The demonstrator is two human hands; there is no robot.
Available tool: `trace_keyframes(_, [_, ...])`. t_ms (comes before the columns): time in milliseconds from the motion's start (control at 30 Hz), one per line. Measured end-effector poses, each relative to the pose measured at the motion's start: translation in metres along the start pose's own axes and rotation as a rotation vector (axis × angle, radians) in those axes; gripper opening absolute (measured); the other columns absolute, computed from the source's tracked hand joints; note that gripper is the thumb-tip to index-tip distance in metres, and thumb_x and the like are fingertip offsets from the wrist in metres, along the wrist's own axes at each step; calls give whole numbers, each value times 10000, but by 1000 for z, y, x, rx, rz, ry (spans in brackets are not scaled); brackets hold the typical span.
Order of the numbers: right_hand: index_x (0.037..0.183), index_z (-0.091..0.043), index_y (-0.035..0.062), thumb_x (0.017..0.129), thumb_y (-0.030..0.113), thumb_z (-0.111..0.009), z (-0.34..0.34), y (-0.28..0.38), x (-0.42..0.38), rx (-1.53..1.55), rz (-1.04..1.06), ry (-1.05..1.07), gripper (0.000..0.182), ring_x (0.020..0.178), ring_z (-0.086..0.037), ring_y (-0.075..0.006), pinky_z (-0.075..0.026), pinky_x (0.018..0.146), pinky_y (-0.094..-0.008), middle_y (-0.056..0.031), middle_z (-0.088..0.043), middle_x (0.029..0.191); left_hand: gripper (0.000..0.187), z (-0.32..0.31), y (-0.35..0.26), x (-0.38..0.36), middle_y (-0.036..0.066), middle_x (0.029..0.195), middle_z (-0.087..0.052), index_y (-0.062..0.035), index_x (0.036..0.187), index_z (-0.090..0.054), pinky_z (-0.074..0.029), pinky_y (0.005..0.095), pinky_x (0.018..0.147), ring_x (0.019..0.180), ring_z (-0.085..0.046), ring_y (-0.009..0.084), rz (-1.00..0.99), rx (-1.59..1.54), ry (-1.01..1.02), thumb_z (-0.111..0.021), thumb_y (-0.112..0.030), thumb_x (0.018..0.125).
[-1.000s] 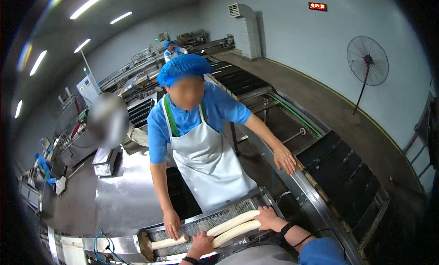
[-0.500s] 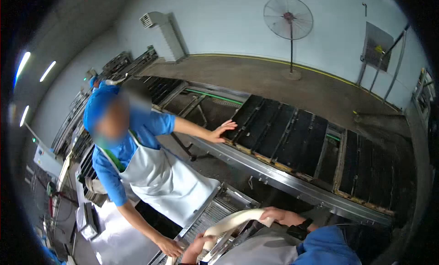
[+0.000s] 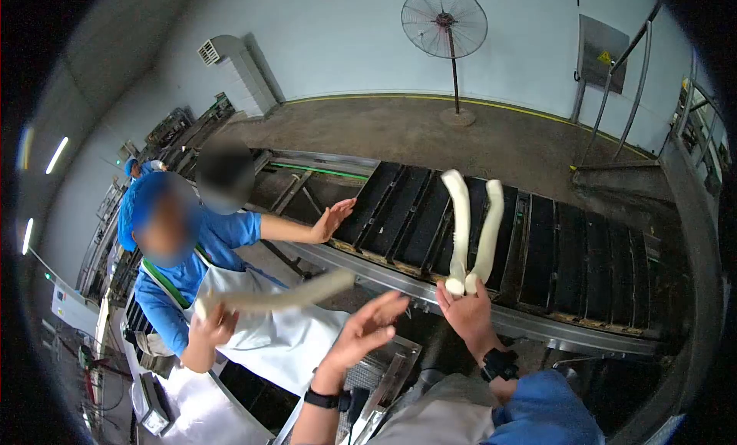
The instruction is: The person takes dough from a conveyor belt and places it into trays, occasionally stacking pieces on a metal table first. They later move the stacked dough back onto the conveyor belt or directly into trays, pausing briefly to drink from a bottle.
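Observation:
Two long white dough strips, a left one (image 3: 459, 230) and a right one (image 3: 486, 234), lie side by side across the black trays, their near ends at my right hand. My right hand (image 3: 467, 316) is palm up with fingers apart, touching those near ends at the tray's front edge. Left of it, my left hand (image 3: 367, 330) is raised and open, holding nothing. Across from me, a co-worker's hand (image 3: 215, 326) grips another dough strip (image 3: 284, 295), blurred by motion. The co-worker's other hand (image 3: 335, 217) is held open near the trays.
A metal-edged conveyor (image 3: 530, 328) carries several black trays (image 3: 388, 215) across the view. Below my left hand is a perforated metal surface (image 3: 368, 374). A shiny metal table (image 3: 203, 414) stands lower left. A standing fan (image 3: 444, 21) and a railing (image 3: 626, 69) are farther back.
My hands held a dough strip low by my apron; now two strips lie across the trays and my left hand is free. The co-worker has lifted another strip. The view has shifted.

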State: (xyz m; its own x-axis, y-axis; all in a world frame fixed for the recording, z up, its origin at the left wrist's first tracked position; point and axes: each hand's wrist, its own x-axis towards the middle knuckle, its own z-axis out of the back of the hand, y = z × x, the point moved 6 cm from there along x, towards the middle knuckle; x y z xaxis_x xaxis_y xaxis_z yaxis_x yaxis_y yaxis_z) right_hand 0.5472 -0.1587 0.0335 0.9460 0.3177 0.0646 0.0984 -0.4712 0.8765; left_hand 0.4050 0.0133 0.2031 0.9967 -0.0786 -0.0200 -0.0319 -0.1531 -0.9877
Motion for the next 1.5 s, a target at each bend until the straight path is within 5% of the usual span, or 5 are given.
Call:
trace_keyframes(100, [1571, -146, 210, 990, 293, -561, -23, 1, 19, 885, -435, -58, 720, 1380, -369, -389, -360, 1126, -489, -244, -222, 1539, 630, 31, 82, -61, 135, 1453, -516, -31, 1500, -374, -372, 381, 1118, 1350, -477, 262, 165, -75, -188, -649, -86, 935])
trace_keyframes(333, [1144, -535, 148, 862, 160, -694, -25, -44, 85, 571, -553, -187, 324, 1093, -584, -284, -480, 975, -435, -137, -601, 1162, 541, 27, 168, -266, 149, 1362, -584, -38, 1468, -401, -409, 377, 1064, 1252, -563, 276, 401, -321, -975, -589, -100, 964])
trace_keyframes(633, [1258, -532, -29, 769, 73, -714, -25, -24, 164, -1210, 310, -288, 532, 1201, -497, -392, -379, 1041, -455, -247, -577, 1218, 499, -39, 208, -398, 111, 1450, -504, -110, 1503, -360, -407, 364, 1038, 1308, -512, 246, 154, -534, -1481, -500, -178, 1029])
trace_keyframes(1267, [1159, -525, -34, 715, -11, -658, -39, -47, 169, -1241, 159, -376, 463, 1190, -453, -440, -360, 1045, -509, -242, -484, 1275, 471, -38, 226, -393, 72, 1355, -570, -129, 1484, -406, -470, 302, 940, 1169, -574, 186, 318, -418, -1456, -502, -217, 1031])
trace_keyframes(1500, [1022, -664, 49, 949, 267, -566, -120, -52, 165, -1423, 604, 482, 250, 1247, -462, -389, -282, 1122, -541, -142, -604, 1151, 465, -48, 238, -406, 51, 1410, -551, -150, 1464, -427, -443, 350, 992, 1247, -547, 201, 313, -317, -1430, -523, -212, 1013])
